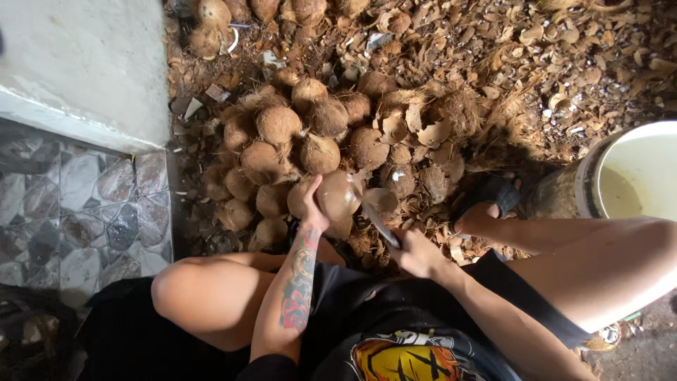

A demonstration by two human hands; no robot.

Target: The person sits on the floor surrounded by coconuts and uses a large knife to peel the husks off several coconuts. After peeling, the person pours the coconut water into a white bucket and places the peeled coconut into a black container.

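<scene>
Coconut (338, 195) in left hand (315, 212)

I sit low with my knees spread, and my left hand (315, 209) holds a round brown husked coconut (339, 196) up between them, just in front of my lap. To its right, my right hand (416, 254) grips a short metal-bladed knife (379, 224), whose blade points up and left, close beside that coconut. Directly behind both lies a heap of fibrous brown coconuts (296, 134), piled on a ground covering of dry husk scraps (536, 63) that stretches to the far right. Left of the heap rises a pale concrete step (84, 63), with a patterned stone-tile floor (77, 204) below it. At my right, beyond my sandalled foot (486, 201), stands a large white plastic bucket (635, 173).
</scene>
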